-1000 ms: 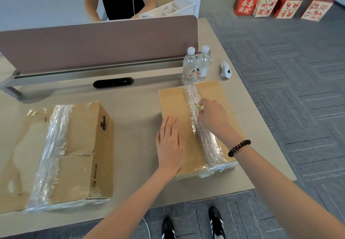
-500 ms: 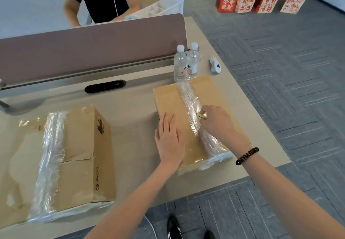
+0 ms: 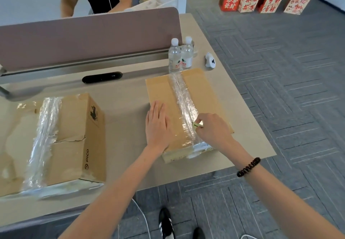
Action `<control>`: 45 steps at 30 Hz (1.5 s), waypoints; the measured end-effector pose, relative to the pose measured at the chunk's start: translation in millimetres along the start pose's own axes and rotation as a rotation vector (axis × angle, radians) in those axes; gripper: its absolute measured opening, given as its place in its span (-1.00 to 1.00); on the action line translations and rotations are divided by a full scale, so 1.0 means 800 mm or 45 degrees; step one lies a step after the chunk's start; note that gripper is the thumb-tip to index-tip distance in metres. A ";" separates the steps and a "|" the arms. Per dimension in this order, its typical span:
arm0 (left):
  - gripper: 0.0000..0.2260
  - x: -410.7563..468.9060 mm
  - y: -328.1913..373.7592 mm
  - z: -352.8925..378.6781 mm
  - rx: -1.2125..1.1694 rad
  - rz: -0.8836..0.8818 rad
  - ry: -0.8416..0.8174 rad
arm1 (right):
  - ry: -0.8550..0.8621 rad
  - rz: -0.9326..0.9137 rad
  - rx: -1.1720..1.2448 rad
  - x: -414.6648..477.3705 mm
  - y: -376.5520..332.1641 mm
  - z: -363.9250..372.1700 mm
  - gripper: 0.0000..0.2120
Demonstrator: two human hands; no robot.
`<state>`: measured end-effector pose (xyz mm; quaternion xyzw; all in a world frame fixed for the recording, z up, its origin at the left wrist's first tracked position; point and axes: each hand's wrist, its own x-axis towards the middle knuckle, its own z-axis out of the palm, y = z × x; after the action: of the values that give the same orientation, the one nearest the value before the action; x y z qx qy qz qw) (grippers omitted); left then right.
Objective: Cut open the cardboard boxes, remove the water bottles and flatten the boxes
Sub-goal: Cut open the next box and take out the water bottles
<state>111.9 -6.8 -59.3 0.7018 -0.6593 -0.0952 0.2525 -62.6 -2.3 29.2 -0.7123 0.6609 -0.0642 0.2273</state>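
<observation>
1. Box (image 3: 160,89) sits centre-right of frame on the table (image 3: 127,96), with a tape seam (image 3: 183,96) running up its top. The card looks stiff, but the flaps will probably flex. The film looks slick, so I'd brace on bare card beside the seam.
2. Left hand (image 3: 157,121): flat, fingers straight, pressing the left flap.
3. Right hand (image 3: 212,128): curled round a small yellow-green cutter (image 3: 196,124), tip at the seam near the lower end.
4. Second taped box (image 3: 74,145) lower left; water bottles (image 3: 180,57) upright just above.
</observation>
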 end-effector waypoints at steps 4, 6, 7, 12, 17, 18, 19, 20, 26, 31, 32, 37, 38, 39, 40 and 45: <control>-0.46 -0.008 0.005 -0.011 0.106 0.176 -0.102 | -0.017 -0.004 0.030 -0.017 0.012 -0.001 -0.77; -0.52 -0.020 0.008 -0.018 0.104 0.264 -0.158 | -0.038 -0.014 0.066 -0.023 0.018 -0.001 -0.76; -0.55 -0.028 0.009 -0.021 0.096 0.306 -0.174 | -0.054 -0.015 0.092 -0.026 0.021 -0.001 -0.77; -0.55 -0.071 0.007 -0.025 0.269 0.433 -0.254 | -0.071 -0.019 0.113 -0.040 0.029 0.003 -0.82; -0.50 -0.084 0.005 -0.020 0.408 0.369 -0.300 | -0.050 -0.076 0.099 -0.060 0.031 -0.004 -0.85; -0.49 -0.086 0.005 -0.020 0.439 0.367 -0.312 | -0.050 -0.091 0.101 -0.064 0.031 -0.005 -0.84; -0.47 -0.087 0.005 -0.019 0.462 0.369 -0.325 | -0.051 -0.098 0.102 -0.067 0.032 -0.005 -0.83; -0.46 -0.088 0.005 -0.019 0.479 0.370 -0.334 | -0.047 -0.101 0.106 -0.071 0.032 -0.005 -0.82; -0.39 -0.088 0.007 -0.021 0.496 0.335 -0.384 | -0.180 -0.053 0.127 -0.095 0.049 0.015 -0.84; -0.47 -0.080 0.010 -0.029 0.400 0.316 -0.484 | -0.117 -0.050 0.173 -0.136 0.086 0.066 -0.74; -0.47 -0.078 0.011 -0.033 0.373 0.319 -0.504 | -0.065 -0.045 0.190 -0.135 0.090 0.065 -0.75; -0.40 -0.077 0.024 -0.052 0.306 0.310 -0.492 | 0.223 -0.142 0.149 -0.124 0.100 0.048 -0.70; -0.38 -0.078 0.026 -0.054 0.329 0.295 -0.500 | 0.280 -0.166 0.112 -0.124 0.100 0.045 -0.69; -0.35 -0.078 0.027 -0.055 0.361 0.283 -0.505 | 0.334 -0.193 0.070 -0.124 0.100 0.042 -0.70; -0.33 -0.078 0.029 -0.056 0.393 0.270 -0.506 | 0.378 -0.227 0.037 -0.123 0.099 0.040 -0.75; -0.26 -0.080 0.031 -0.057 0.482 0.217 -0.433 | 0.451 -0.336 -0.106 -0.112 0.102 0.049 -0.75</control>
<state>104.3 66.1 -21.5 0.6525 -0.7550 -0.0650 0.0095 -132.2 92.2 -20.3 -0.7789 0.5937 -0.1902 0.0678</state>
